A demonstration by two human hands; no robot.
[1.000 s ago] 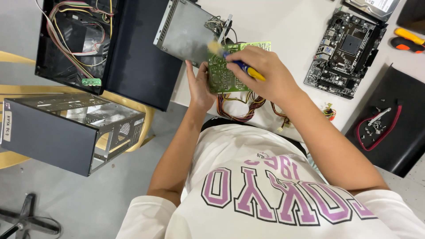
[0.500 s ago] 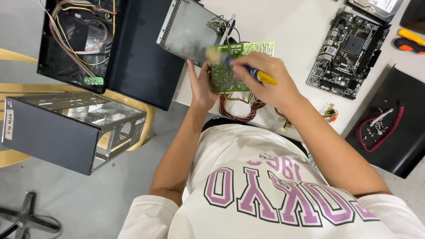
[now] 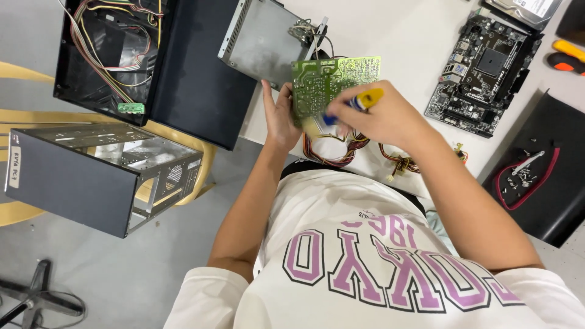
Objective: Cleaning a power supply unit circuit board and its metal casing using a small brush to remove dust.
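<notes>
Green circuit board [image 3: 332, 82], solder side up, held above the near-left part of the white desk [image 3: 402, 36], just in front of a grey metal power-supply casing [image 3: 265, 39] whose wires still run to it.

Left hand [image 3: 279, 116]: fingers wrapped narrowly around the board's left edge, palm behind it, gripping firmly.

Right hand [image 3: 381, 116]: fingers closed tight around a tool with a yellow and blue handle [image 3: 359, 100], its pale, blurred working end [image 3: 314, 125] meeting the board's lower left corner. Whether that end is a brush or a blade cannot be told.

Bundle of red, yellow and black cables [image 3: 341, 149]: lying on the desk under both hands, trailing toward the near edge.

Black motherboard [image 3: 481, 73]: flat toward the desk's far right, well apart from the hands.

Black mat with a red-rimmed dish of small screws [image 3: 527, 173]: at the desk's right edge.

Open black computer case [image 3: 122, 55] and bare drive cage [image 3: 103, 170]: off the desk's left edge, on yellow chairs.

Risks, as judged: the board is held by one edge only, so pressure from the tool could tilt or slip it; the attached wires could tug the casing; a hard stroke could bend the solder points.
</notes>
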